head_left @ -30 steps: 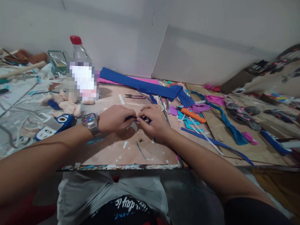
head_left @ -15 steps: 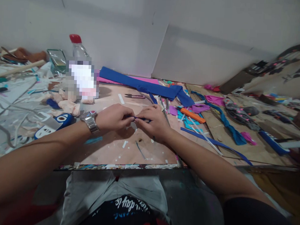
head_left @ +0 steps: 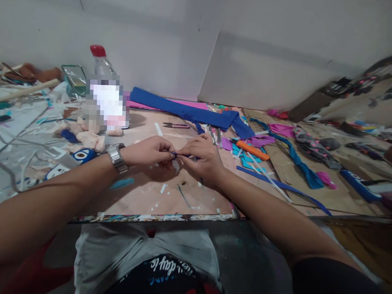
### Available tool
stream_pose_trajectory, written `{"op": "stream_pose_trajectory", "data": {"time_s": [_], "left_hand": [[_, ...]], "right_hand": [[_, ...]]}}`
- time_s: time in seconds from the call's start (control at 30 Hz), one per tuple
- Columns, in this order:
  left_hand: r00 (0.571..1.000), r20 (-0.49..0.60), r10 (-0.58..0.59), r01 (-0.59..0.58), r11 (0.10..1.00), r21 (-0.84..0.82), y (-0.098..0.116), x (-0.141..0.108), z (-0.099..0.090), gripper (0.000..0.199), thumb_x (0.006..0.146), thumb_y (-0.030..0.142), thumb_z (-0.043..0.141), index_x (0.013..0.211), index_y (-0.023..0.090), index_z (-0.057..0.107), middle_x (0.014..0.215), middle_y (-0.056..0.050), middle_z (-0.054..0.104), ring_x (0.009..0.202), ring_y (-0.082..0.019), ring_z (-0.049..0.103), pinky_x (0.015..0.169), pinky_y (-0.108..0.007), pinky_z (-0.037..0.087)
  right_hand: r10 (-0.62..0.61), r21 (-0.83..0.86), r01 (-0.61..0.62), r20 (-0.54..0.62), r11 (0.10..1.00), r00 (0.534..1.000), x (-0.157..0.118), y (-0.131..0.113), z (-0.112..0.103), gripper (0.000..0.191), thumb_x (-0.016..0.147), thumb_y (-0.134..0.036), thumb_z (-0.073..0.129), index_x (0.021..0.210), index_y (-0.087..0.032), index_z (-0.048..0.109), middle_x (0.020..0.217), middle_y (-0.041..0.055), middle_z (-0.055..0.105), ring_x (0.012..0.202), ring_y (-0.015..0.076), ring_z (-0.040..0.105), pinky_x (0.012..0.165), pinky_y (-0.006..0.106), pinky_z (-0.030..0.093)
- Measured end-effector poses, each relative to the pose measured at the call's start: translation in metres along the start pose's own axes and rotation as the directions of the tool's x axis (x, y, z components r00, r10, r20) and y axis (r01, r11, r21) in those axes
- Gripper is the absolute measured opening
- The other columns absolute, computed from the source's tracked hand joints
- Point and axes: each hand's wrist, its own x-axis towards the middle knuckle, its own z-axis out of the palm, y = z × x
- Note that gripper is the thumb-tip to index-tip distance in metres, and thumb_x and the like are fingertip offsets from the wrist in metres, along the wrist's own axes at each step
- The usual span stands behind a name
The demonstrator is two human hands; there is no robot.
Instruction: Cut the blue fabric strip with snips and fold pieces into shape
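My left hand [head_left: 149, 152] and my right hand [head_left: 202, 158] meet fingertip to fingertip above the pinkish work board [head_left: 143, 192]. Together they pinch a thin dark blue strip [head_left: 182, 155] that runs between them. A metal watch [head_left: 116, 158] sits on my left wrist. A small white scrap [head_left: 176, 164] hangs just under the fingers. Most of the strip is hidden inside the two grips.
A red-capped plastic bottle [head_left: 103, 90] stands at the back left. Blue fabric [head_left: 187, 112] lies along the wall, small snips [head_left: 176, 125] in front of it. An orange knife [head_left: 252, 150], blue and pink scraps, and a long blue strip [head_left: 278, 184] lie to the right.
Both hands have lifted a little off the board and the left wrist has turned, so the watch face now points away. The strip stays pinched between them.
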Motion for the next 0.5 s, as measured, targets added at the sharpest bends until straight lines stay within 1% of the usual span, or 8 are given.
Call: {"op": "stream_pose_trajectory", "data": {"time_s": [0.07,0.17,0.3,0.37,0.4,0.47,0.5], "left_hand": [[0.999,-0.015,-0.039,0.038,0.997,-0.064,0.0013,-0.0009,0.0006,0.026,0.092,0.039,0.063,0.087,0.014,0.069,0.08,-0.007,0.077,0.071,-0.015,0.07,0.069,-0.025,0.054],[0.997,-0.048,-0.055,0.05,0.993,-0.103,0.0019,-0.0014,0.0018,0.032,0.095,0.043,0.061,0.086,0.014,0.069,0.08,-0.008,0.077,0.07,-0.015,0.07,0.066,-0.025,0.053],[0.997,-0.073,-0.027,0.024,0.999,-0.043,0.0009,-0.0006,0.0023,0.029,0.094,0.041,0.062,0.089,0.014,0.068,0.079,-0.007,0.076,0.068,-0.015,0.069,0.065,-0.025,0.053],[0.995,-0.1,0.011,-0.007,0.999,0.043,0.0014,-0.0008,0.0027,0.028,0.095,0.04,0.061,0.09,0.014,0.069,0.079,-0.007,0.077,0.068,-0.016,0.07,0.066,-0.026,0.052],[0.992,-0.118,0.045,-0.032,0.993,0.115,0.002,-0.0011,0.0031,0.027,0.095,0.039,0.06,0.091,0.014,0.069,0.079,-0.007,0.077,0.068,-0.016,0.069,0.066,-0.026,0.051],[0.977,-0.161,0.137,-0.082,0.947,0.309,0.0031,-0.0019,0.0046,0.026,0.095,0.037,0.059,0.09,0.015,0.071,0.078,-0.005,0.077,0.068,-0.015,0.068,0.065,-0.025,0.047],[0.965,-0.183,0.188,-0.097,0.904,0.417,0.0033,-0.0021,0.0056,0.025,0.095,0.036,0.058,0.09,0.016,0.072,0.077,-0.005,0.076,0.067,-0.015,0.066,0.064,-0.025,0.044]], "right_hand": [[-0.018,-0.01,0.018,0.003,1.0,1.0,0.0004,0.0002,-0.0004,0.011,0.096,-0.027,0.071,0.089,-0.026,0.079,0.085,-0.0019,0.082,0.085,0.0189,0.071,0.095,0.045,0.037],[-0.01,-0.018,0.01,0.018,1.0,1.0,0.0004,0.0006,-0.0006,0.01,0.096,-0.028,0.071,0.09,-0.027,0.079,0.086,-0.0018,0.083,0.087,0.0193,0.071,0.096,0.045,0.036],[0.022,-0.018,-0.022,0.002,1.0,1.0,-0.0004,0.0005,-0.0002,0.009,0.095,-0.031,0.073,0.09,-0.026,0.078,0.083,-0.0008,0.081,0.085,0.0198,0.071,0.095,0.044,0.038],[0.047,-0.009,-0.047,0.005,0.999,0.999,-0.0008,0.0006,0.0,0.008,0.093,-0.032,0.075,0.091,-0.025,0.078,0.084,-0.0002,0.081,0.085,0.0201,0.072,0.094,0.044,0.038],[0.062,-0.006,-0.062,0.014,0.998,0.998,-0.001,0.0008,0.0,0.008,0.093,-0.032,0.076,0.091,-0.025,0.078,0.085,0.0,0.081,0.086,0.0203,0.072,0.095,0.044,0.038],[0.098,-0.004,-0.098,0.034,0.995,0.995,-0.0012,0.0013,0.0002,0.006,0.092,-0.031,0.077,0.091,-0.025,0.078,0.086,0.0004,0.081,0.087,0.0206,0.072,0.095,0.044,0.037],[0.115,-0.005,-0.115,0.042,0.993,0.992,-0.0011,0.0016,0.0003,0.005,0.091,-0.03,0.078,0.091,-0.025,0.079,0.087,0.0006,0.081,0.088,0.0208,0.072,0.095,0.044,0.038]]}}
